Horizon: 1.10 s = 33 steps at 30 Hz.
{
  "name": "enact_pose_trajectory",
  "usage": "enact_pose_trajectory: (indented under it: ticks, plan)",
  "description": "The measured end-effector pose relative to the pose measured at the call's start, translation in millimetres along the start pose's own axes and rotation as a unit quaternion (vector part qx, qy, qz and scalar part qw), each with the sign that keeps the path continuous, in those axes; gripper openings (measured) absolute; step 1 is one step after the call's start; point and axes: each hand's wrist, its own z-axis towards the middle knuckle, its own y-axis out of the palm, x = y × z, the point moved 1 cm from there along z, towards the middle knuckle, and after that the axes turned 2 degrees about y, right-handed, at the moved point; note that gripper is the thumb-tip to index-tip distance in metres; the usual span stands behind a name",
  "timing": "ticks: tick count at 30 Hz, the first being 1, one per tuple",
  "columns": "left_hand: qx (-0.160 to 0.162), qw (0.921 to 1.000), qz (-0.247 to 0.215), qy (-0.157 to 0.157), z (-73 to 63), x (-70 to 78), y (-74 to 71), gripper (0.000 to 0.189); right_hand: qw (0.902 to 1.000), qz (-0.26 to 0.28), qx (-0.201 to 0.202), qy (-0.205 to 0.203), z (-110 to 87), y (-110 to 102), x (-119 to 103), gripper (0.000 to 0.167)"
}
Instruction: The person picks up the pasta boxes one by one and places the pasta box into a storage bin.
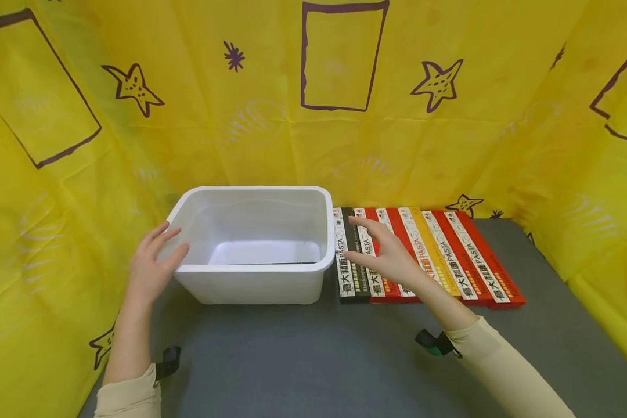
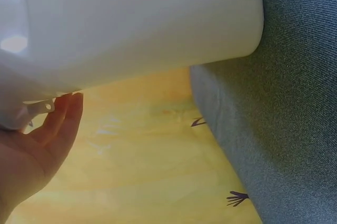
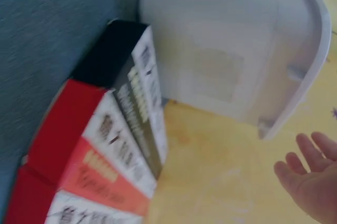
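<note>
A white plastic tub (image 1: 256, 285) stands upright on the dark grey table, its inside bare in the head view. My left hand (image 1: 154, 261) is at the tub's left rim, fingers and thumb spread apart. In the left wrist view, the fingertips of that hand (image 2: 52, 134) lie right at the tub's rim beside a small tab (image 2: 41, 108). My right hand (image 1: 389, 255) hovers to the right of the tub, thumb and fingers parted, holding nothing. Below it lies a row of pasta boxes, among them a black box (image 1: 354, 284) closest to the tub.
Several pasta boxes lie side by side, including a yellow box (image 1: 439, 261) and a red box (image 1: 493, 261) at the right end. Yellow patterned cloth (image 1: 271, 145) rises behind and on both sides of the grey table (image 1: 292, 360).
</note>
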Motion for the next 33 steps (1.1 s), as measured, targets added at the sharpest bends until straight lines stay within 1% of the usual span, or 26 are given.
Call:
enact_pose_trajectory:
  ticks: [4, 8, 14, 17, 20, 23, 27, 30, 33]
  plan:
    - [0.000, 1.0000, 0.001, 0.000, -1.0, 0.6, -0.3, 0.052, 0.9997, 0.006, 0.004, 0.023, -12.2, -7, 16, 0.075]
    - [-0.004, 1.0000, 0.003, -0.001, -1.5, 1.5, -0.2, 0.054, 0.9989, 0.007, 0.012, 0.045, -27.7, -16, 41, 0.075]
    - [-0.015, 0.9999, 0.008, 0.000, -1.2, 1.8, -0.1, 0.056, 0.9947, -0.031, 0.054, 0.082, -59.2, -40, 84, 0.078]
    - [-0.017, 0.9998, 0.005, 0.000, -1.7, 2.3, -1.1, 0.056, 0.9905, -0.046, 0.077, 0.104, -75.1, -56, 104, 0.080]
    - [-0.015, 0.9999, 0.002, 0.000, -1.9, 3.5, -2.5, 0.056, 0.9852, -0.058, 0.097, 0.129, -90.1, -72, 119, 0.082]
    - [-0.013, 0.9999, 0.001, -0.002, -1.7, 3.6, -2.9, 0.056, 0.9793, -0.059, 0.108, 0.161, -103.0, -85, 129, 0.084]
    - [-0.016, 0.9999, 0.001, -0.004, -1.6, 2.8, -2.0, 0.056, 0.9714, -0.072, 0.119, 0.193, -114.1, -97, 138, 0.086]
    - [-0.019, 0.9998, 0.001, -0.007, -2.0, 1.4, -1.8, 0.056, 0.9660, -0.096, 0.123, 0.206, -118.0, -102, 144, 0.086]
    - [-0.023, 0.9997, 0.003, -0.009, -2.1, 0.1, -1.1, 0.056, 0.9633, -0.115, 0.121, 0.210, -122.1, -106, 152, 0.089]
